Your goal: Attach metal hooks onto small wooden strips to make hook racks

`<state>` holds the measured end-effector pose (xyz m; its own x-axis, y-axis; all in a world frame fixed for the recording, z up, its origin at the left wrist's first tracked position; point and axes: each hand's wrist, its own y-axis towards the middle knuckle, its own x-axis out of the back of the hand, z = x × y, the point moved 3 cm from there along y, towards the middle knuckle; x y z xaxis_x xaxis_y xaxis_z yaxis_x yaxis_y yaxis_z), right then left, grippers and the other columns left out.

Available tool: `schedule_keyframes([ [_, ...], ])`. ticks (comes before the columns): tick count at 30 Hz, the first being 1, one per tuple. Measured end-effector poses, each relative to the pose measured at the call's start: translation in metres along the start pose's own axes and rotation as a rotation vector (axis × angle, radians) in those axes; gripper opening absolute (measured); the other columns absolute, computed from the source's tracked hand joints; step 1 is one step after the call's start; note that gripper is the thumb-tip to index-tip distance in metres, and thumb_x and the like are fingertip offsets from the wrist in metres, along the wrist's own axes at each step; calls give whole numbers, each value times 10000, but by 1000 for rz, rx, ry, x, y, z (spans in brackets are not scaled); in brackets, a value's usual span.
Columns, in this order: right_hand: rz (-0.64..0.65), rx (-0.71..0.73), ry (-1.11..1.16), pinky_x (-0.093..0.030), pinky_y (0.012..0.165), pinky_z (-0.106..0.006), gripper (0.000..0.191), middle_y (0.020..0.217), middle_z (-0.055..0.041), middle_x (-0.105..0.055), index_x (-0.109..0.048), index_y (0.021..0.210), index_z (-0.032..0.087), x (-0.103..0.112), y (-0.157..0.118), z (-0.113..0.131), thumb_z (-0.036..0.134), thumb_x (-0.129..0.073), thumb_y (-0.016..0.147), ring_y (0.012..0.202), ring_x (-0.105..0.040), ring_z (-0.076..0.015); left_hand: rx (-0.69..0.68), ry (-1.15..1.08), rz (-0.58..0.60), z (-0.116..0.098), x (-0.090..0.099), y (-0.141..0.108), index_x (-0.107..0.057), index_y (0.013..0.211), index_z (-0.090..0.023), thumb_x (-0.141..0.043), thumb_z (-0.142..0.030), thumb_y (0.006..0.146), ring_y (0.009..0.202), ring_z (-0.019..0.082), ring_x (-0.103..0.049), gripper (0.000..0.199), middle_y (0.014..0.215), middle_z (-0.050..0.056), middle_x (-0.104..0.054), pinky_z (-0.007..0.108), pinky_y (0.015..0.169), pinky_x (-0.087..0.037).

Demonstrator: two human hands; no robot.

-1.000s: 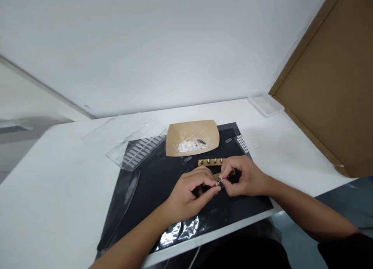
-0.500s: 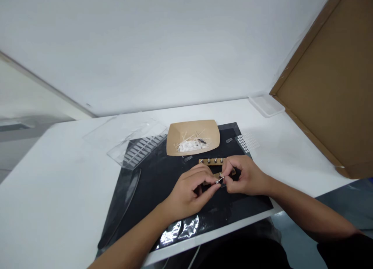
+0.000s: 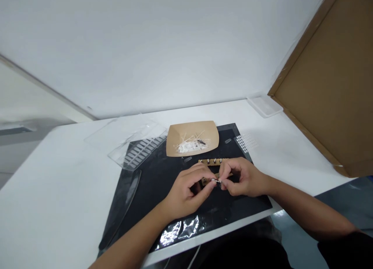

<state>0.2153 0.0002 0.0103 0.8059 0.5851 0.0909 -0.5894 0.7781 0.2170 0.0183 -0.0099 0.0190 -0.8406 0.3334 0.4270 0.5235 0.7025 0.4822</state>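
Observation:
My left hand (image 3: 190, 189) and my right hand (image 3: 243, 177) meet over the black mat (image 3: 154, 191). Thumb and forefinger of each pinch a small silvery metal piece (image 3: 217, 180) between them; its exact kind is too small to tell. Behind my fingers lies a tan strip (image 3: 211, 162) with several short metal posts standing along it. A second tan strip (image 3: 204, 181) is mostly hidden under my hands. Two loose clear nail tips, one on the left (image 3: 188, 159) and one on the right (image 3: 228, 141), rest on the mat.
A cardboard tray (image 3: 192, 126) holds white bits and thin sticks. Left of it are clear plastic cases (image 3: 136, 148) with rows of nail tips. A sheet of white dots (image 3: 245, 143), a translucent lid (image 3: 265, 106) and a large cardboard box (image 3: 323, 86) occupy the right side.
My fingertips have shifted slightly left with the silvery piece, which now lies more level between them. The tray, cases and strips stay in place.

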Motion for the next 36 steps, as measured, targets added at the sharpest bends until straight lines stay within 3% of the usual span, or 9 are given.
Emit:
schedule_keyframes([
  [8, 70, 42, 165, -626, 798, -300, 72, 928, -54, -757, -725, 1016, 161, 0, -1, 3, 208, -711, 964, 836, -749, -148, 123, -121, 8, 5, 0, -6, -719, 1039, -160, -629, -204, 1019, 731, 139, -644, 101, 865, 69, -697, 192, 524, -489],
  [16, -26, -31, 98, -619, 750, -270, 256, 879, -25, -769, -726, 877, 176, -1, 0, -1, 246, -939, 753, 767, -728, -140, 81, -61, -1, 8, -1, -4, -725, 1035, -171, -651, -162, 996, 749, 142, -649, 84, 855, 56, -706, 239, 641, -529],
  [21, -86, -41, -57, -562, 676, -257, 171, 816, -23, -754, -732, 810, 183, 1, 0, 3, 277, -872, 838, 719, -689, -142, 52, -30, -13, 9, -1, -4, -726, 1031, -176, -664, -141, 980, 762, 147, -649, 87, 833, 46, -705, 277, 736, -549],
  [25, -87, -57, -156, -546, 691, -263, 147, 861, -30, -775, -767, 851, 197, 5, 2, 6, 324, -822, 898, 762, -706, -156, 63, -5, -18, 10, -1, -5, -725, 1012, -181, -674, -136, 975, 753, 140, -635, 77, 812, 36, -698, 243, 680, -536],
  [31, -186, -227, -269, -536, 694, -261, 137, 852, -7, -791, -785, 869, 217, 11, 2, -5, 346, -806, 914, 768, -722, -160, 110, 71, -73, 13, 0, -8, -724, 993, -177, -695, -162, 968, 753, 135, -608, 42, 843, 54, -707, 143, 483, -451],
  [36, -208, -178, -353, -527, 675, -248, 120, 846, -2, -777, -768, 886, 212, 8, 3, -3, 319, -771, 940, 746, -698, -148, 100, 128, -88, 15, 0, -9, -720, 987, -180, -689, -159, 966, 769, 138, -612, 43, 841, 49, -704, 131, 469, -461],
])
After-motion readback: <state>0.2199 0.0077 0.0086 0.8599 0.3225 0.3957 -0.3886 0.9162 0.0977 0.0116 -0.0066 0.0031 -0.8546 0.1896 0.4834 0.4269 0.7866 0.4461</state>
